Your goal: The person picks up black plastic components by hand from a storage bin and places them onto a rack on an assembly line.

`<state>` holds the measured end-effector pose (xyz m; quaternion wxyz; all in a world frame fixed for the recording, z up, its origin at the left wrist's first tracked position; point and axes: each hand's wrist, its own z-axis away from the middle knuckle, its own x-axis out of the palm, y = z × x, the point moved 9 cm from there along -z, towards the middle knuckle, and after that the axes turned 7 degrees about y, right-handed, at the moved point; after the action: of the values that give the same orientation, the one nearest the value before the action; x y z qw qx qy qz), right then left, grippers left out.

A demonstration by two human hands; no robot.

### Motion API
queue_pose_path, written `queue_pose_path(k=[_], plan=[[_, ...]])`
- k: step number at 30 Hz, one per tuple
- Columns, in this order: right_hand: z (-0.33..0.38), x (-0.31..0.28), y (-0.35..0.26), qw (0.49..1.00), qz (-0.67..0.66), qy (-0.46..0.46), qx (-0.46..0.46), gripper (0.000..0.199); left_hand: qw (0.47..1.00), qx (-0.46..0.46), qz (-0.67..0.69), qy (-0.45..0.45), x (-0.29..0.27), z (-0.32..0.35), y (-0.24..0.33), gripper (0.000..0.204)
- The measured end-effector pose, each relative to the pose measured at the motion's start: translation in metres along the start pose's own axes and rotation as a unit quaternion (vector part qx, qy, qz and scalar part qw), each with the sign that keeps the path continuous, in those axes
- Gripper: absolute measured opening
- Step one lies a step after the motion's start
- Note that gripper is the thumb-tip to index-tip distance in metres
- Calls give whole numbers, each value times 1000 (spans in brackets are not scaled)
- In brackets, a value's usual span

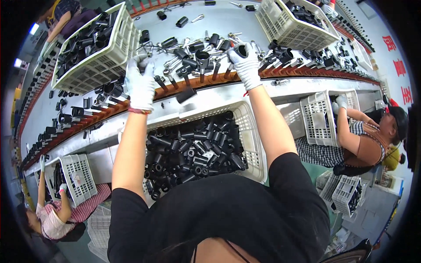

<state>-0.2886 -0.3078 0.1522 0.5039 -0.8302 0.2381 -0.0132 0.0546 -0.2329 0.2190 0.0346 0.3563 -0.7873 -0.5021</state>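
My right hand (246,68), in a white glove, closes round a short black plastic sleeve (240,51) just beyond the rail. My left hand (141,83), gloved too, is at the rail's left with curled fingers; a dark bit shows between them, too hidden to name. Along the brown rail (175,90) stand several upright black-topped pins, and a wider black cup-like part (202,59) sits on one. A loose black tube (186,95) lies at the bench's near edge. Below my arms, a white plastic crate (252,144) holds many black tubular parts.
Black sleeves and shiny metal pieces (198,18) lie scattered on the bench. A full crate (94,65) stands at left, another (280,33) at far right. Co-workers sit at left (57,219) and right (364,136), each beside a crate; another person is at far left.
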Motion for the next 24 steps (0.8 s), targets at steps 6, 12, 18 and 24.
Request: queue_pose_path(k=[6, 12, 18, 24], plan=[[25, 46, -60, 996, 48, -71, -13, 23, 968, 80, -36, -236, 18, 84, -2, 19], [66, 21, -77, 991, -123, 22, 49, 26, 956, 28, -117, -267, -38, 120, -28, 16], [123, 33, -47, 818, 482, -303, -82, 36, 792, 144, -395, -442, -31, 241, -106, 43], [108, 28, 73, 650, 525, -543, 86, 66, 741, 71, -495, -449, -24, 254, -162, 23]])
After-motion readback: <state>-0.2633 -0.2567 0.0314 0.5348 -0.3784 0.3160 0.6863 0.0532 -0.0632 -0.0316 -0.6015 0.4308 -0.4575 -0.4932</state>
